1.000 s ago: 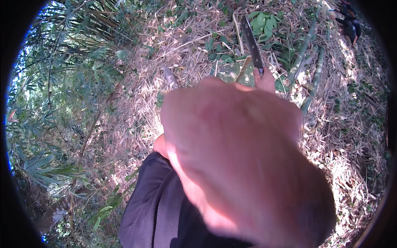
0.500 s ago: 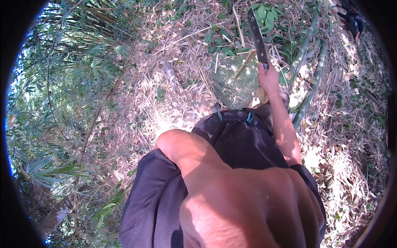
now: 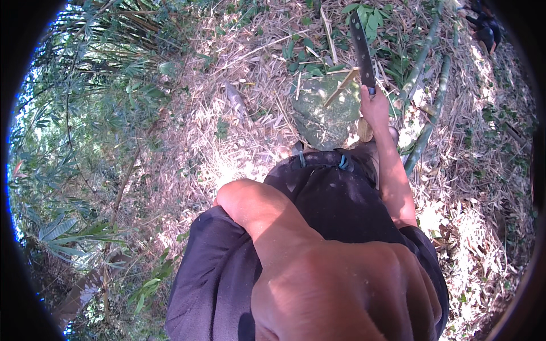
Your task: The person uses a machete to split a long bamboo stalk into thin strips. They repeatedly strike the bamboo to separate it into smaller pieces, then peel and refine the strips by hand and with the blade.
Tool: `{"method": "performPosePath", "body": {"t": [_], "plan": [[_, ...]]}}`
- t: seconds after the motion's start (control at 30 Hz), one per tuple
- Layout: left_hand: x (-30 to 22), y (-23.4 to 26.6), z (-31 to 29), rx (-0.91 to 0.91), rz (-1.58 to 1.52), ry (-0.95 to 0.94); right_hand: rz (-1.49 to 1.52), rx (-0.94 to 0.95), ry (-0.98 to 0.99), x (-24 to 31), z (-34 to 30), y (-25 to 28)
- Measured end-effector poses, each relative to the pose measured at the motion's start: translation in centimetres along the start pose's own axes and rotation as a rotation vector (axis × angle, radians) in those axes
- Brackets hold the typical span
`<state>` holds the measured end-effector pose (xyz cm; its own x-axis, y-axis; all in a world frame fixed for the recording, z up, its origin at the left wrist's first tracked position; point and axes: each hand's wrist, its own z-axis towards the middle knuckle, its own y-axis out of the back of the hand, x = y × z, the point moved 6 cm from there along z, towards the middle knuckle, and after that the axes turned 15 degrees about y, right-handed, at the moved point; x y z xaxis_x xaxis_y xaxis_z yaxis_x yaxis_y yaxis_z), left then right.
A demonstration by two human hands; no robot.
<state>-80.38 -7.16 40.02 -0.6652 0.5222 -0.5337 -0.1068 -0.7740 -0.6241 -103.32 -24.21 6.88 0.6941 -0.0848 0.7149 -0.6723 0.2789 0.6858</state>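
Observation:
My right hand (image 3: 374,108) is closed round the handle of a machete (image 3: 364,54), whose long dark blade points away from me and shows several pale spots. The end of a light wooden handle (image 3: 364,131) shows below the fist. The blade hangs over the right side of a flat, mossy green stone (image 3: 321,113), by a pale split stick (image 3: 342,87) lying across it. My left arm (image 3: 256,202) is bent at the elbow over my left thigh in dark trousers (image 3: 210,273); its forearm and hand are hidden.
Green bamboo stems (image 3: 426,133) lie to the right of the stone. Leafy sprigs (image 3: 369,20) are beyond it. Dense bamboo foliage (image 3: 85,102) fills the left side. Dry leaves (image 3: 250,62) cover the ground. A dark object (image 3: 486,34) lies at the far right.
My right hand and the machete have shifted slightly to the right, and the blade tip has swung right. My left arm stays bent in about the same place.

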Motion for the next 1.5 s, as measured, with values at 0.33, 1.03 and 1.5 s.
{"method": "performPosePath", "body": {"t": [0.33, 1.03, 1.5], "plan": [[0.9, 0.9, 0.1, 0.000, 0.007, 0.027, 0.018, -0.011, 0.033, -0.6, 0.0, -0.1], [22.2, 36.7, -14.3, -1.561, -0.410, 0.713, 0.016, 0.015, -0.012, 1.7, -9.4, 4.1], [32.1, 37.8, -16.1, -1.417, -0.605, 0.748, -0.107, 0.136, -0.174, 1.1, -17.5, 5.9]]}}
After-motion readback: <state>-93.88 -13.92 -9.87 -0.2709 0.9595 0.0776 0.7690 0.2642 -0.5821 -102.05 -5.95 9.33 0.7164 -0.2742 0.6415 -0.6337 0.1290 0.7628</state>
